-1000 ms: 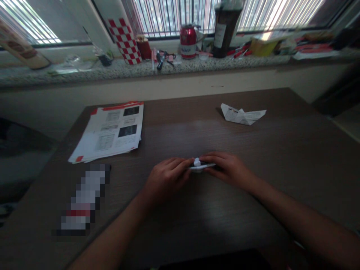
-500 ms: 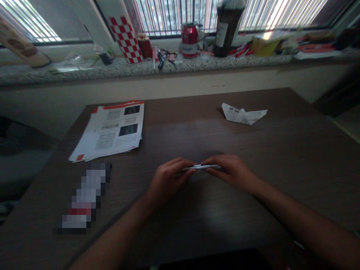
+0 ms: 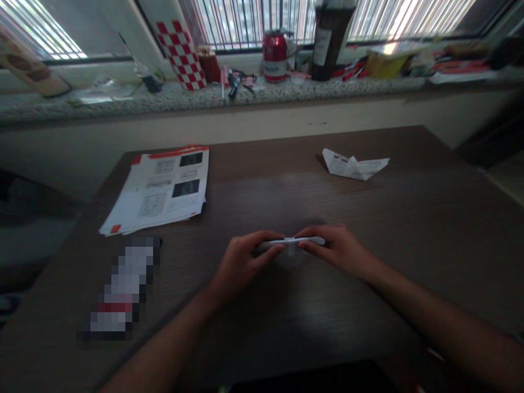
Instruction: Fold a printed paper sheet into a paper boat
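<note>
Between my two hands is a folded piece of white paper (image 3: 290,240), seen nearly edge-on just above the dark wooden table (image 3: 262,191). My left hand (image 3: 249,252) pinches its left end, thumb below and fingers on top. At the other end my right hand (image 3: 331,243) grips it the same way. Most of the paper's faces are hidden by the fingers and the angle. Farther back on the right stands a folded paper boat (image 3: 354,166) with print on it.
A stack of printed sheets (image 3: 164,191) lies at the table's back left. Nearer sits a phone-shaped, pixelated object (image 3: 123,289). Along the granite windowsill (image 3: 196,101) stand a red can (image 3: 274,57), a dark bottle (image 3: 329,46), a checkered red-and-white container (image 3: 182,57) and other clutter.
Both hands keep their hold on the folded paper. The paper has tilted slightly, with a little more of it showing at the right end. Everything else lies as before.
</note>
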Motion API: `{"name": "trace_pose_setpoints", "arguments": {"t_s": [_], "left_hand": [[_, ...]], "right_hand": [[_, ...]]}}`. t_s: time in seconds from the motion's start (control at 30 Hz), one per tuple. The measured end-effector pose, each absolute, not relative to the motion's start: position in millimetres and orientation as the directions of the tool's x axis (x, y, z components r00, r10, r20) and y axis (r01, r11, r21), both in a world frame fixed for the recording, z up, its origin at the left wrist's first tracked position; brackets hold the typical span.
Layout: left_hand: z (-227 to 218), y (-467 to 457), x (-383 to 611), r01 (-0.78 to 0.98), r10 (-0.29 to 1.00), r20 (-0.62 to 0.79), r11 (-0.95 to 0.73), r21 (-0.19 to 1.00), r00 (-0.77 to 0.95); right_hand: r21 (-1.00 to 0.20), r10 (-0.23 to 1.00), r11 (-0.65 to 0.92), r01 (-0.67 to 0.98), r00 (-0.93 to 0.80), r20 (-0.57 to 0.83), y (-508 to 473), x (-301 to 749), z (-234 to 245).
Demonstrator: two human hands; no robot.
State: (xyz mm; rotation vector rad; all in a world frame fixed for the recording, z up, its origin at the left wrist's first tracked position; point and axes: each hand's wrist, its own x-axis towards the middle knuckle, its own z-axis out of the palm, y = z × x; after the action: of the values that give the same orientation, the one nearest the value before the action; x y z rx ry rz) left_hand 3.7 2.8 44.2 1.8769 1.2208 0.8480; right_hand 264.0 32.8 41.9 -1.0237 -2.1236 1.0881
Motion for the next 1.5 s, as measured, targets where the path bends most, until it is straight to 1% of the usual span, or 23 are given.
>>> {"name": "trace_pose_setpoints", "arguments": {"t_s": [0.13, 0.43, 0.63, 0.83, 0.93, 1.1, 1.33, 1.5], "left_hand": [[43, 4, -2, 0.413, 0.948, 0.103, -0.227, 0.882, 0.300], [48, 5, 0, 0.377, 0.953, 0.063, -0.177, 0.909, 0.295], [47, 5, -1, 0.322, 0.972, 0.082, -0.152, 0.935, 0.219], [49, 5, 1, 0.311, 0.979, 0.074, -0.132, 0.941, 0.191], [49, 4, 2, 0.327, 0.978, 0.087, -0.146, 0.934, 0.188], [49, 1, 4, 0.405, 0.973, 0.144, -0.207, 0.891, 0.181], [48, -1, 7, 0.464, 0.939, 0.196, -0.313, 0.828, 0.283], [48, -1, 9, 0.467, 0.925, 0.243, -0.359, 0.808, 0.291]], "right_hand": [[-0.836, 0.826, 0.375, 0.400, -0.554, 0.106, 35, 267, 44], [-0.843, 0.822, 0.372, 0.389, -0.560, 0.104, 36, 270, 44], [-0.853, 0.850, 0.348, 0.390, -0.516, 0.111, 36, 271, 45], [-0.841, 0.841, 0.376, 0.389, -0.525, 0.133, 35, 270, 45], [-0.838, 0.846, 0.375, 0.396, -0.516, 0.136, 34, 269, 47], [-0.816, 0.829, 0.407, 0.410, -0.541, 0.141, 34, 268, 45], [-0.812, 0.804, 0.424, 0.401, -0.580, 0.133, 33, 266, 41], [-0.804, 0.792, 0.448, 0.391, -0.590, 0.154, 31, 261, 44]]}}
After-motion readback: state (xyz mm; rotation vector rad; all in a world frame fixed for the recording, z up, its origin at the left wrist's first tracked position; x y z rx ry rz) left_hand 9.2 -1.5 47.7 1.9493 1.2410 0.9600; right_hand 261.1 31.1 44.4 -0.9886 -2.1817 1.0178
